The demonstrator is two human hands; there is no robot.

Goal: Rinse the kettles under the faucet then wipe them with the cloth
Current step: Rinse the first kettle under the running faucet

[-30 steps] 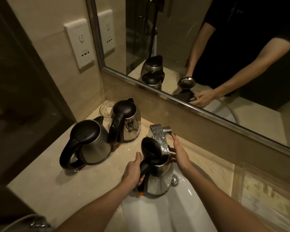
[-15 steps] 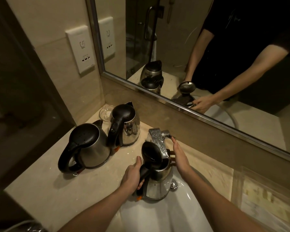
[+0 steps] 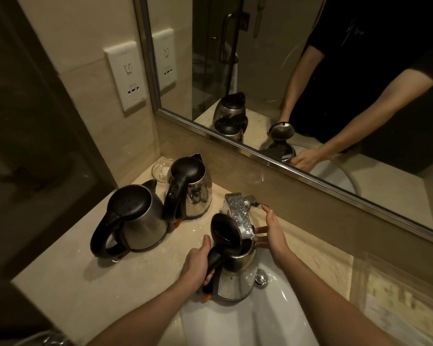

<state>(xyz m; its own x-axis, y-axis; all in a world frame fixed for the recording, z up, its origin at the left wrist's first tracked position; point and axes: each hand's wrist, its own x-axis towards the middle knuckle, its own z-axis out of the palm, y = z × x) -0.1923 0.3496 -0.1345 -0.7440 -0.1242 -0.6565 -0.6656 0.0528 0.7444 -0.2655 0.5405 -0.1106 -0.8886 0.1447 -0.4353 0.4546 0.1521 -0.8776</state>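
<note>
My left hand [image 3: 197, 265] grips the black handle of a steel kettle [image 3: 236, 278] held over the white sink [image 3: 248, 320]. Its black lid [image 3: 225, 231] stands open, and the mouth sits under the chrome faucet spout [image 3: 238, 216]. My right hand [image 3: 273, 233] is just right of the faucet with fingers straight, close to the faucet lever [image 3: 254, 201]; contact is unclear. Two more steel kettles with black lids stand on the counter: one at the left [image 3: 133, 221], one behind it [image 3: 190, 188]. No cloth is in view.
A clear glass dish [image 3: 160, 168] sits in the counter's back corner. The beige counter [image 3: 73, 283] ends at a dark wall on the left. A mirror [image 3: 310, 83] runs along the back, a wall socket [image 3: 126, 76] to its left. A printed sheet [image 3: 398, 308] lies at right.
My right hand has drawn back from the faucet lever, its fingers straightening. The kettle stays under the spout in my left hand.
</note>
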